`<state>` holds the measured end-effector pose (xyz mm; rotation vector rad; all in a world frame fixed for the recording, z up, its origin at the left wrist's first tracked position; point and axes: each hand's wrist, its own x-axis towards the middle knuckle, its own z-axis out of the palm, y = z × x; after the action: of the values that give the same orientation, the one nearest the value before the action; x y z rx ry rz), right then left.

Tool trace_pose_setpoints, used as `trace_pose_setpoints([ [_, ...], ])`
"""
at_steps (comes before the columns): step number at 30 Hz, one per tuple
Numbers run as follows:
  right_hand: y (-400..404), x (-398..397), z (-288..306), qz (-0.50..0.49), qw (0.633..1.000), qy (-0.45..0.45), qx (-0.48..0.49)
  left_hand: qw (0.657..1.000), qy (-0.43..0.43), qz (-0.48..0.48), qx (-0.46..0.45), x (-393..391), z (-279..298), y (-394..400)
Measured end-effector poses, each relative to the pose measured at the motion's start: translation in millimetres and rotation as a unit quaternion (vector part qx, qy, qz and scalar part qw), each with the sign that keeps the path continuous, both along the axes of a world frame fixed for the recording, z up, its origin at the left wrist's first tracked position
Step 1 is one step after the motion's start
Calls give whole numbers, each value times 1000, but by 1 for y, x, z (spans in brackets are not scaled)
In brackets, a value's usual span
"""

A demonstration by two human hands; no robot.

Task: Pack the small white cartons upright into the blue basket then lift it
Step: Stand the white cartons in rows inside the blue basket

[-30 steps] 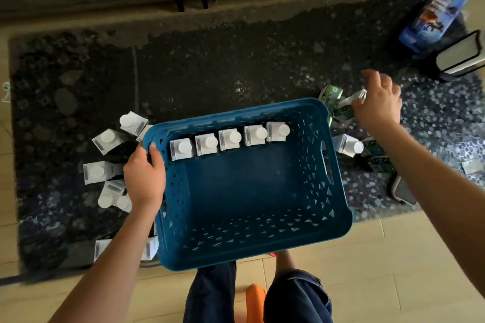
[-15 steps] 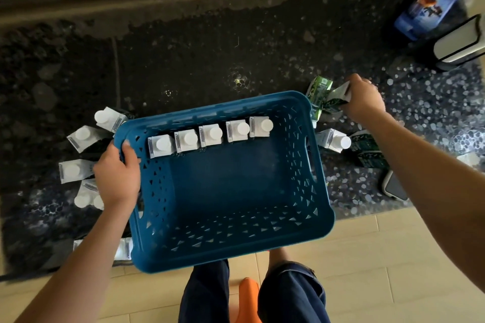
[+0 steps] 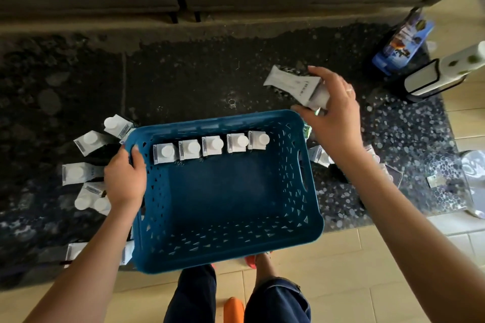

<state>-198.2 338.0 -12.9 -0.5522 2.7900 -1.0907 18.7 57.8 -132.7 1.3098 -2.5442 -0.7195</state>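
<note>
White carton [image 3: 294, 84], gripped tilted by the right hand [image 3: 332, 115], may topple entering the blue basket [image 3: 228, 252]; left hand [image 3: 126, 178] clasps its rim.

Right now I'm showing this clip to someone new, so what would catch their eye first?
The blue basket in the centre, with a row of five white cartons standing upright along its far wall. Next, the right hand above the basket's far right corner, gripping another carton tilted on its side, while the left hand holds the basket's left rim. More loose cartons lie scattered on the dark rug to the left.
</note>
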Motion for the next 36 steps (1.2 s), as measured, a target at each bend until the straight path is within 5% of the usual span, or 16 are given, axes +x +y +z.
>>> trace_pose_setpoints([
  [7,-62,57,9,196,973,-114,-42,999,25,12,42,0,-4,-2],
  [15,-115,129,-71,324,911,-228,118,996,66,5,68,3,-3,-4],
  [19,-145,156,-108,365,898,-165,184,997,53,18,56,2,-5,-5],
  [26,-177,180,-146,324,918,-91,208,996,66,20,62,4,-12,-8],
  [36,-167,192,-159,271,932,-124,205,995,67,26,66,3,-8,-7],
])
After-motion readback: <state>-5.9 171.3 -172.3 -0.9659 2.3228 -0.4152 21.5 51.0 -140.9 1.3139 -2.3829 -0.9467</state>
